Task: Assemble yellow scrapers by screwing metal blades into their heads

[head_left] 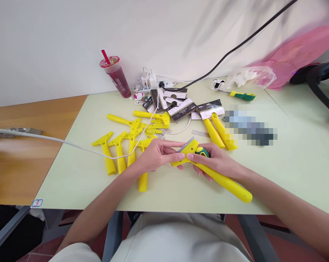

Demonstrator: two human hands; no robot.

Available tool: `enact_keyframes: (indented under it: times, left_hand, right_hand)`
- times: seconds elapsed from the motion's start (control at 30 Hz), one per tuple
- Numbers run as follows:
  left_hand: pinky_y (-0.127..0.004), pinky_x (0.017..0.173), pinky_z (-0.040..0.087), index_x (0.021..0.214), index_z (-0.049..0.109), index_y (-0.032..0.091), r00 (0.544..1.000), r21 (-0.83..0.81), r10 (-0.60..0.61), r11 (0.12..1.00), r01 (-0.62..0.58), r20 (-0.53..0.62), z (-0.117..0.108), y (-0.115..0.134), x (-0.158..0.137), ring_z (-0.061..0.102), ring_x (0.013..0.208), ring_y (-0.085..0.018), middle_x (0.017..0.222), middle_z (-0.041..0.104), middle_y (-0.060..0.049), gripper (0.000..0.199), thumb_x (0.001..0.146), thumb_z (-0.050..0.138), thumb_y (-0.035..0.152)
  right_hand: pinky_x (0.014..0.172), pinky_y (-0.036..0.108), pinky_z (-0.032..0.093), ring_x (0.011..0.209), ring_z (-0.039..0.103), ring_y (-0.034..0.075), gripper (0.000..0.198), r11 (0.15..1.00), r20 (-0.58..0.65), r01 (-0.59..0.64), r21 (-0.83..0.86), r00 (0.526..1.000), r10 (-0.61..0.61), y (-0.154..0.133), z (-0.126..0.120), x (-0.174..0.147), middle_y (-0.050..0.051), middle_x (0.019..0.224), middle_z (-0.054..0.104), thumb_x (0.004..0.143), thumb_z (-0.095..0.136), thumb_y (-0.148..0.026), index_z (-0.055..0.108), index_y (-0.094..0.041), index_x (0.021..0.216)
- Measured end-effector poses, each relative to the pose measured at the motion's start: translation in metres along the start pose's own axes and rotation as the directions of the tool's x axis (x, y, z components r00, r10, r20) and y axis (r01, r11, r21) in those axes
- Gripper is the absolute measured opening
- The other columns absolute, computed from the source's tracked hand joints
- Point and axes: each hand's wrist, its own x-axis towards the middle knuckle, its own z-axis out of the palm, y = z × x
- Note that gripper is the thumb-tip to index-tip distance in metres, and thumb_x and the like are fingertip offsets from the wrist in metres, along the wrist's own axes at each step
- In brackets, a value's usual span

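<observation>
Both hands are on one yellow scraper (213, 174) just above the pale green table (276, 174): the left hand (156, 154) pinches the head end with the metal blade, and the right hand (217, 162) is wrapped round the handle along with a green-and-black screwdriver (202, 151) (only its grip pokes out). A pile of yellow scrapers (126, 143) lies just left of the hands, two more yellow handles (219, 131) and some black packaging cards (181, 105) sit behind, and a red drink cup (118, 76) stands near the wall.
</observation>
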Motion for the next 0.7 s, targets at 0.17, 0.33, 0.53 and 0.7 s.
enact_keyframes:
  times: [0.17,0.33,0.53,0.7]
  left_hand:
    - [-0.041,0.090,0.071,0.148,0.081,0.017,1.000,-0.023,-0.010,1.000,0.010,0.008,-0.0007,0.0001,-0.0007,0.089,0.084,-0.029,0.108,0.090,-0.013,0.074,0.085,0.100,0.052]
    - [-0.043,0.087,0.072,0.141,0.085,0.016,0.997,-0.087,-0.059,0.994,0.062,0.040,0.0008,0.0043,-0.0009,0.088,0.083,-0.032,0.101,0.090,-0.013,0.072,0.081,0.103,0.052]
    - [-0.044,0.087,0.072,0.138,0.086,0.016,0.994,-0.103,-0.089,0.990,0.095,0.060,0.0048,0.0070,-0.0020,0.088,0.082,-0.031,0.097,0.089,-0.013,0.074,0.078,0.104,0.056]
    - [-0.039,0.090,0.069,0.143,0.082,0.017,0.999,0.034,0.027,0.999,-0.026,-0.044,-0.0041,0.0076,0.0009,0.087,0.094,-0.028,0.110,0.089,-0.014,0.067,0.096,0.087,0.065]
  right_hand:
    - [0.040,0.024,0.050,0.041,0.061,0.013,0.042,1.000,0.008,0.006,0.008,1.000,-0.006,0.0010,0.0007,-0.0016,-0.002,0.063,0.072,0.095,0.086,-0.061,0.074,-0.021,0.096]
    - [0.037,0.025,0.048,0.040,0.063,0.015,0.045,0.999,0.023,-0.026,0.038,0.999,0.025,-0.0008,0.0013,-0.0036,0.001,0.070,0.078,0.095,0.085,-0.064,0.074,-0.021,0.102]
    - [0.034,0.026,0.045,0.037,0.061,0.015,0.046,0.997,0.020,-0.021,0.080,1.000,0.019,-0.0010,0.0038,-0.0029,0.003,0.071,0.079,0.094,0.083,-0.067,0.074,-0.022,0.097]
    - [0.033,0.027,0.042,0.034,0.055,0.014,0.053,0.995,-0.055,0.008,0.103,0.998,-0.002,-0.0060,0.0007,-0.0017,0.003,0.066,0.076,0.087,0.086,-0.073,0.068,-0.023,0.089]
